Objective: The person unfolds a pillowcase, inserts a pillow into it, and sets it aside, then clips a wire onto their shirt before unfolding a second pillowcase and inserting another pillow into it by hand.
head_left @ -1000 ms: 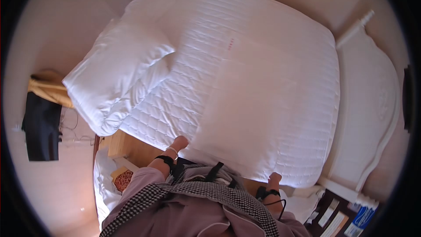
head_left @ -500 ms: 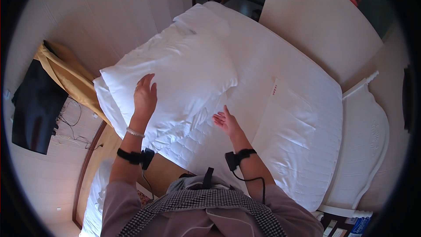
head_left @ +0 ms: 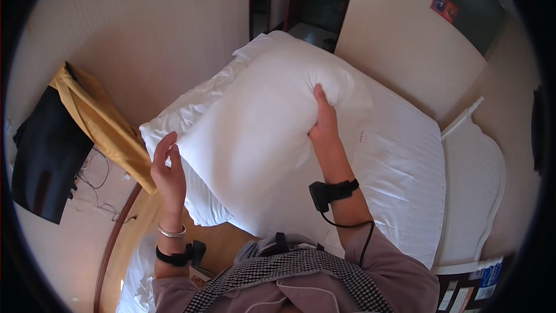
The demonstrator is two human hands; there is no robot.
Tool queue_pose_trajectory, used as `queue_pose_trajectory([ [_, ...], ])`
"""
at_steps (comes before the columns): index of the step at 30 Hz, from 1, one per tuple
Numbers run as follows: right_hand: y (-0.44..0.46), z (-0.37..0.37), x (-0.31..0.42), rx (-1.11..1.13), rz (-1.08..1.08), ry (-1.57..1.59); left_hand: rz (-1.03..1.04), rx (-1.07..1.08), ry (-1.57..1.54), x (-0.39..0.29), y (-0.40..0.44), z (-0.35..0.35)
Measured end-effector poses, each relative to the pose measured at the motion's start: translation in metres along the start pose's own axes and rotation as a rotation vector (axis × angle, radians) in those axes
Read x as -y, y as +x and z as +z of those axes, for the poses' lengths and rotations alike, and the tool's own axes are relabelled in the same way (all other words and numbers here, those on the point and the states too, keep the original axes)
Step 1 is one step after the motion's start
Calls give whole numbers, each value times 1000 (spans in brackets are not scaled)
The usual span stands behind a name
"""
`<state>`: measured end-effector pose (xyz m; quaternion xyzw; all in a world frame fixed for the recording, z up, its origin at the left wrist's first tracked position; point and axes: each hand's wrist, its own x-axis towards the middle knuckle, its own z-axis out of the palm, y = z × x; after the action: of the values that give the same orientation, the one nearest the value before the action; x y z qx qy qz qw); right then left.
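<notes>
A plump white pillow (head_left: 249,133) is raised and tilted above the bed, filling the middle of the view. My right hand (head_left: 324,117) grips it near its right side, thumb on top and fabric creased around the thumb; the other fingers are hidden. Beside the pillow's left corner is my left hand (head_left: 168,171), fingers apart and slightly curved, with nothing visible in it. Under the pillow, rumpled white bedding (head_left: 200,101) shows along the far left side. The white bed sheet (head_left: 399,168) with small red marking stretches to the right.
A carved white headboard (head_left: 475,185) stands at the right. On the left are a dark television (head_left: 49,150) and a yellow cloth (head_left: 104,127), with loose cables below. More white bedding (head_left: 139,278) lies at lower left. Beyond the bed is a dark doorway (head_left: 321,6).
My right hand has moved forward and taken hold of the pillow, which has risen and shifted right. My left hand has come back toward me, off the pillow's top to its left corner.
</notes>
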<state>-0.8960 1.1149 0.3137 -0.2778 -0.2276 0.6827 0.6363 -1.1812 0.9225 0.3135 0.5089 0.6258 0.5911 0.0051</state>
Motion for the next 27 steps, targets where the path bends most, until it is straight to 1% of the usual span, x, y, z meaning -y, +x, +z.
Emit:
queue_pose_trajectory([
  [1, -20, 6, 29, 49, -94, -62, 26, -13, -50, -11, 9, 7],
  [2, -45, 11, 59, 38, -138, -69, 10, 10, -147, -18, 17, 20],
  [3, -73, 14, 88, 71, -246, -134, -6, 39, -244, -25, 24, 35],
  [4, -100, 13, 115, 97, -353, -199, -23, 121, -288, -26, 30, 58],
  [5, -125, 11, 139, 71, -398, -204, -2, 152, -325, -39, 30, 77],
  [7, -179, 2, 180, -4, -493, -371, -20, 247, -600, -74, 20, 116],
  [8, -207, 0, 195, -100, -567, -493, -34, 301, -734, -95, 10, 136],
  [9, -223, -18, 209, -143, -602, -491, -54, 358, -863, -117, -2, 154],
  [11, -251, -55, 235, -290, -877, -920, -108, 473, -1109, -157, -29, 182],
  [12, -270, -68, 254, -332, -897, -919, -130, 452, -1269, -178, -45, 193],
  [13, -290, -77, 278, -296, -933, -1053, -127, 486, -1286, -203, -62, 203],
  [14, -311, -87, 298, -256, -957, -1190, -59, 458, -1211, -229, -79, 208],
  [15, -330, -95, 311, -282, -963, -1190, 10, 424, -1132, -256, -93, 211],
  [16, -346, -102, 322, -273, -987, -1226, -25, 403, -1191, -292, -108, 212],
  [17, -355, -108, 327, -265, -1006, -1263, -18, 424, -1197, -308, -120, 214],
  [18, -363, -120, 339, -288, -1016, -1258, -118, 466, -1277, -329, -136, 218],
  [19, -366, -133, 352, -368, -1064, -1214, -221, 507, -1355, -349, -151, 222],
  [20, -366, -146, 362, -442, -1115, -1169, -212, 522, -1365, -366, -168, 223],
  [21, -363, -161, 367, -451, -1127, -1169, -220, 672, -1432, -380, -188, 220],
  [22, -355, -177, 366, -559, -1150, -1135, -233, 817, -1491, -393, -205, 220],
  [23, -349, -191, 364, -662, -1165, -1098, -235, 815, -1488, -410, -222, 223],
  [25, -349, -206, 358, -645, -1114, -1039, 146, 674, -1057, -437, -251, 228],
  [27, -352, -213, 356, -736, -1119, -1069, 112, 637, -1034, -444, -263, 238],
])
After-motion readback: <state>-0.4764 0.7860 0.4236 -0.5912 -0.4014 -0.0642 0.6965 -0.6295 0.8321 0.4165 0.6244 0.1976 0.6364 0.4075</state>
